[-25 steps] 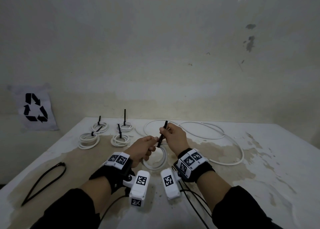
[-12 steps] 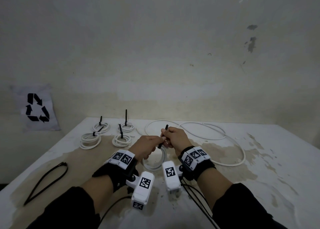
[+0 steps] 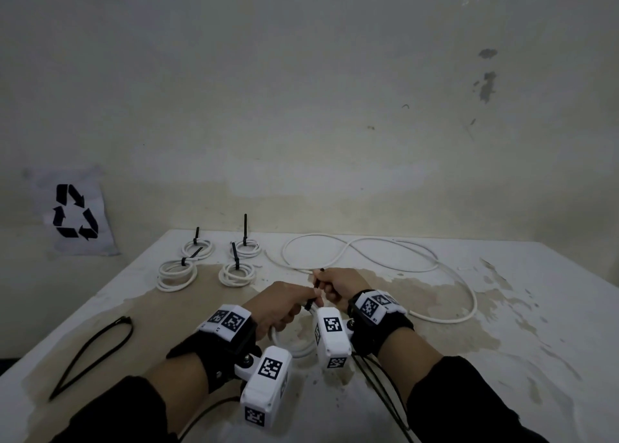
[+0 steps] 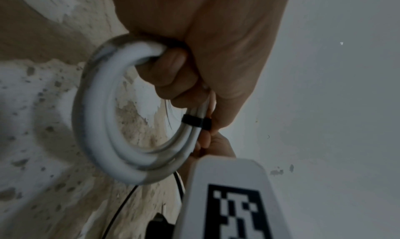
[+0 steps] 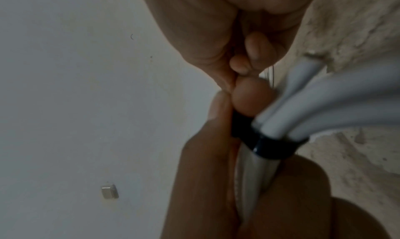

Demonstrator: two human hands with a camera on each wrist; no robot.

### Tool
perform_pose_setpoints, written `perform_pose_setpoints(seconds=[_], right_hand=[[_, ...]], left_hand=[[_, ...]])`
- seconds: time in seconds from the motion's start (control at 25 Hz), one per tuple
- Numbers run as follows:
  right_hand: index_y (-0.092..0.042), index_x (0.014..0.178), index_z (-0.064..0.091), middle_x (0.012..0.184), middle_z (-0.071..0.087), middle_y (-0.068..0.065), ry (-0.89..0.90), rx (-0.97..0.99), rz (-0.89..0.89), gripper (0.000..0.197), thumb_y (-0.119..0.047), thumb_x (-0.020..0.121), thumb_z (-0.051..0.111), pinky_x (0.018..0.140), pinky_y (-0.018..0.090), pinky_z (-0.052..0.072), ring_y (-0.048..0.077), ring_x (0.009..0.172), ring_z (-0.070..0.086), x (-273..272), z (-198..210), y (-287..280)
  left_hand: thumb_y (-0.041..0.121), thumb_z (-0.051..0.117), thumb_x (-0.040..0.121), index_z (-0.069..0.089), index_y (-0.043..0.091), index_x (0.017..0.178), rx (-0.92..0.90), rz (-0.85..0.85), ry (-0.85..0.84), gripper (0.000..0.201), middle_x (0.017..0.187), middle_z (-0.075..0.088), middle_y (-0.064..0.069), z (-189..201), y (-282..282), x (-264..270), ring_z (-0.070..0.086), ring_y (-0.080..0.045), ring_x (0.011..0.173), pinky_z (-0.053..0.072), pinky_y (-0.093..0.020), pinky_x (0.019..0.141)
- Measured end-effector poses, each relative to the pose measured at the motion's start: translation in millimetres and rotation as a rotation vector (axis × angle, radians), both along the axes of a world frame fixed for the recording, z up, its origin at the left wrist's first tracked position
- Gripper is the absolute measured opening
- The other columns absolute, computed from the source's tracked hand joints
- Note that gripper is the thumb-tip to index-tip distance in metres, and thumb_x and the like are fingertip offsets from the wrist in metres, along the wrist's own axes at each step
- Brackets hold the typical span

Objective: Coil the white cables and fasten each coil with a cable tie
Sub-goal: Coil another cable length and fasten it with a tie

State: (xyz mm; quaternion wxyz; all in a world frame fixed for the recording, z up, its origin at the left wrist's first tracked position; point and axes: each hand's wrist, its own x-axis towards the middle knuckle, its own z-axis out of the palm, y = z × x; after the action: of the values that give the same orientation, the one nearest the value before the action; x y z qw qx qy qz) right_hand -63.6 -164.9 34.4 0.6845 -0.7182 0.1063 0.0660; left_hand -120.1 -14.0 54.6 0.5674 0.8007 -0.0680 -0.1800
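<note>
My left hand (image 3: 284, 305) grips a small coil of white cable (image 4: 103, 122) just above the table, fingers curled through its loop. A black cable tie (image 4: 195, 122) is wrapped tight round the strands of the coil (image 5: 324, 109), and the band of the tie (image 5: 275, 145) shows close up in the right wrist view. My right hand (image 3: 338, 283) grips the tie's free tail (image 3: 317, 277), which sticks up from the fist. Both hands touch each other at the tie. A long loose white cable (image 3: 435, 268) lies uncoiled behind and to the right.
Several tied white coils (image 3: 236, 272) with black tie tails upright lie at the back left of the stained white table (image 3: 502, 325). A bundle of long black ties (image 3: 90, 352) lies near the left edge. A recycling sign (image 3: 75, 215) hangs on the wall.
Both hands have drawn nearer to me and lower. The tie's tail stands shorter above my right fist, and the band sits tighter on the coil.
</note>
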Motion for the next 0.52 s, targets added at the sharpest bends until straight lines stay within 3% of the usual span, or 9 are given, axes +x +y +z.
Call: perform_pose_setpoints(seconds=[0.12,0.2,0.32,0.4,0.52], right_hand=[[-0.005,0.059,0.059,0.054,0.048,0.003,-0.029,0.001,0.009,0.031,-0.011,0.09,0.058,0.035,0.016,0.024,0.009,0.044,0.033,-3.3,-1.0,6.3],[-0.004,0.059,0.057,0.042,0.047,0.0,-0.054,0.005,0.021,0.033,-0.012,0.092,0.057,0.036,0.017,0.027,0.01,0.039,0.035,-9.5,3.2,14.1],[-0.001,0.066,0.053,0.033,0.046,0.0,-0.144,0.117,0.067,0.034,-0.015,0.097,0.05,0.033,0.018,0.032,0.013,0.029,0.041,-23.7,10.6,25.3],[-0.003,0.073,0.055,0.04,0.053,-0.001,-0.131,0.142,0.135,0.039,-0.028,0.1,0.043,0.039,0.018,0.04,0.011,0.033,0.048,-34.8,13.6,34.7],[-0.011,0.074,0.063,0.057,0.064,-0.002,-0.048,0.069,0.259,0.058,-0.058,0.095,0.035,0.057,0.027,0.052,0.016,0.052,0.061,-46.4,6.9,52.1]], left_hand=[[0.039,0.059,0.087,0.07,0.022,0.073,-0.035,-0.015,0.016,0.025,0.051,0.026,0.008,-3.2,4.3,-1.3,0.016,-0.01,0.047,0.011,-0.023,0.045],[0.038,0.057,0.089,0.069,0.021,0.075,-0.065,-0.023,0.023,0.025,0.05,0.025,0.009,-2.3,9.3,-2.4,0.016,-0.009,0.046,0.011,-0.022,0.044],[0.036,0.054,0.093,0.067,0.021,0.076,-0.102,-0.044,0.022,0.026,0.051,0.023,0.009,0.2,20.7,-3.8,0.015,-0.007,0.045,0.011,-0.02,0.043],[0.035,0.053,0.093,0.068,0.02,0.077,-0.119,-0.002,0.004,0.026,0.052,0.025,0.008,-0.1,32.4,-2.3,0.017,-0.007,0.044,0.012,-0.018,0.041],[0.034,0.051,0.095,0.064,0.017,0.083,-0.216,0.163,-0.007,0.025,0.051,0.027,0.008,-2.9,48.2,3.4,0.019,-0.006,0.041,0.014,-0.017,0.038]])
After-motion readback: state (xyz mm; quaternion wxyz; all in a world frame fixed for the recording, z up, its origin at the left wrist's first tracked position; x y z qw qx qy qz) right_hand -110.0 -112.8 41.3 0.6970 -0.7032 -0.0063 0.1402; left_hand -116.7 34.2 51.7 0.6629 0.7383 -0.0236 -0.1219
